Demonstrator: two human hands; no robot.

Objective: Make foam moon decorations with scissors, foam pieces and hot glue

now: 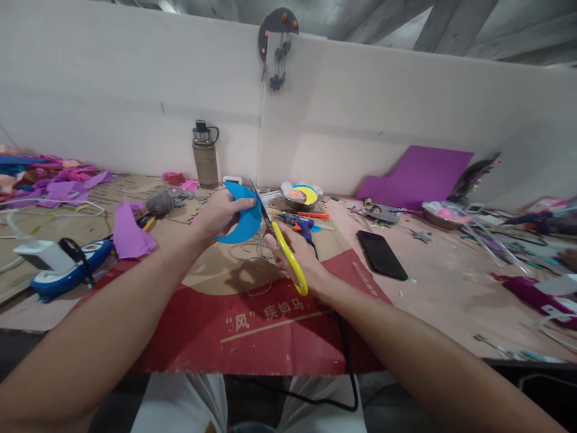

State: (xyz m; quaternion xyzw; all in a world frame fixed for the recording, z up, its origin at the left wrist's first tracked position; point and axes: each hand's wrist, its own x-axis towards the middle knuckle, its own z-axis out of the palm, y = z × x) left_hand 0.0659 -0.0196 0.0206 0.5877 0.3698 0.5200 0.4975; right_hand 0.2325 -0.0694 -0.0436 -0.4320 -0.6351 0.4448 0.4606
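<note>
A blue crescent of felt or craft foam (247, 225) is pinched between the thumb and fingers of my left hand (220, 211). My right hand (293, 251) grips yellow-handled scissors (285, 255), their blades pointing up and away beside the crescent's right edge. Whether the blades touch the blue piece I cannot tell. Below both hands lies a red and tan cardboard sheet (265, 340) with printed characters. Loops of grey cord (247, 249) rest on it under the crescent. A blue glue gun (304, 225) lies just beyond my right hand.
A water bottle (205, 157) stands against the white partition (135, 78). Left are a blue power strip (72, 276), purple scraps (130, 231) and a grey yarn ball (160, 203). Right lie a black phone (381, 255) and a purple sheet (419, 177). A cable hangs over the front edge.
</note>
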